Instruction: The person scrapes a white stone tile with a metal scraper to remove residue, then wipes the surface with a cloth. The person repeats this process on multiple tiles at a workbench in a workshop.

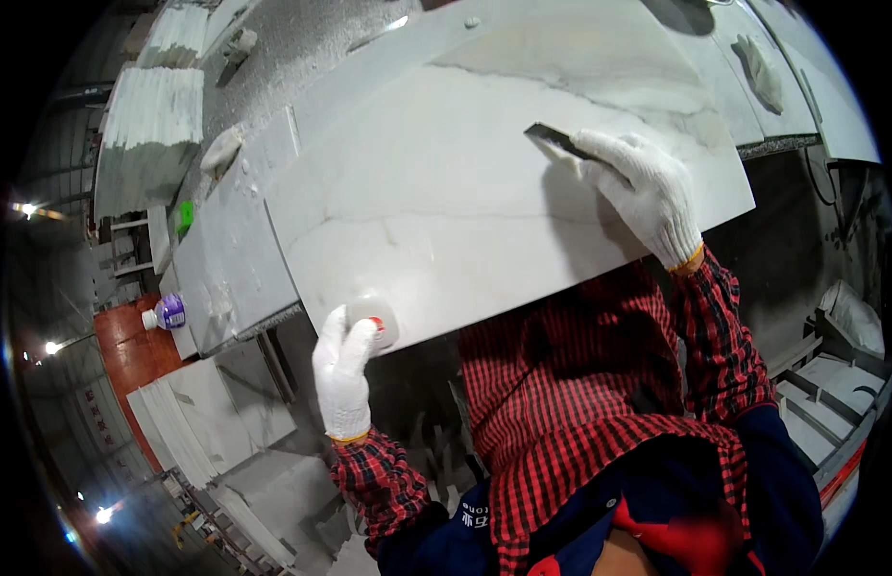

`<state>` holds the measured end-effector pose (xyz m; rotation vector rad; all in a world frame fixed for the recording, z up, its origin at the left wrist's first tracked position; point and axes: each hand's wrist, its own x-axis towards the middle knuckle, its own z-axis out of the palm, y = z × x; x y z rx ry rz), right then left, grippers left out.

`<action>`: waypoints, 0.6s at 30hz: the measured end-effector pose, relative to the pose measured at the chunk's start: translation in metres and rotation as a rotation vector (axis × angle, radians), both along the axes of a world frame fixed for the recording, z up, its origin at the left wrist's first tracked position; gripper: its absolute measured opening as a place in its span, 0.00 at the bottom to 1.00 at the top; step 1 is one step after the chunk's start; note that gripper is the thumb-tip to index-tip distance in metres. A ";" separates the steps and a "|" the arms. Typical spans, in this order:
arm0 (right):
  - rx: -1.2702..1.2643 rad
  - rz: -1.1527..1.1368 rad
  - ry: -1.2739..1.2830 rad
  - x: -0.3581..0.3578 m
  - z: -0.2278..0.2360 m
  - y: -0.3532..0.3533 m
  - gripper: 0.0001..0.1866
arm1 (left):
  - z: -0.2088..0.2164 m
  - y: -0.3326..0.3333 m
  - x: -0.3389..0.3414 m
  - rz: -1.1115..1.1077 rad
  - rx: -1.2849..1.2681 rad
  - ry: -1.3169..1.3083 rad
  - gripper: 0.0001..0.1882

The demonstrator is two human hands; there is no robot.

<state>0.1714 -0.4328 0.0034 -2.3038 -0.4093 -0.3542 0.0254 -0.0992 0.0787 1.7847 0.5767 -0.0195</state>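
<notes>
A large white marble slab (446, 182) with grey veining lies in front of me, its near edge close to my body. My right hand (648, 187), in a white knit glove, is closed around a flat scraper (554, 141) with a dark edge, held over the slab's right part. My left hand (344, 370), gloved the same way, is at the slab's near left corner. Its fingers are closed at the side of a small, round, translucent container (381, 309) with a red patch. What the container holds, I cannot tell.
Left of the slab is a grey worktop (240, 278). A purple-labelled bottle (166, 312) stands on a reddish-brown surface (134, 350), near a bright green object (185, 217). Stacked slabs (148, 125) stand at far left. A crumpled white glove (761, 72) lies at far right.
</notes>
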 end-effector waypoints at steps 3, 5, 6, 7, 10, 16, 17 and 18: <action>0.013 0.009 0.015 0.001 0.002 -0.001 0.17 | 0.006 0.020 0.034 0.007 -0.092 -0.161 0.17; 0.062 0.019 0.056 0.001 0.006 0.001 0.16 | 0.015 0.029 0.079 -0.011 -0.126 -0.292 0.18; 0.055 0.004 0.062 0.001 0.006 -0.002 0.16 | 0.010 0.031 0.113 -0.032 -0.026 -0.319 0.19; 0.059 0.009 0.071 0.001 0.009 -0.001 0.16 | 0.013 0.033 0.142 -0.032 0.089 -0.344 0.19; 0.043 0.000 0.078 0.001 0.014 0.001 0.16 | 0.005 0.059 0.236 -0.005 0.179 -0.362 0.21; 0.030 -0.016 0.135 -0.002 0.021 0.001 0.16 | -0.035 0.070 0.354 0.091 0.640 -0.206 0.30; 0.023 -0.009 0.143 -0.002 0.020 0.001 0.16 | -0.039 0.072 0.364 0.088 0.743 -0.194 0.30; 0.020 -0.004 0.148 -0.001 0.017 0.001 0.16 | -0.050 0.075 0.370 0.069 0.789 -0.165 0.30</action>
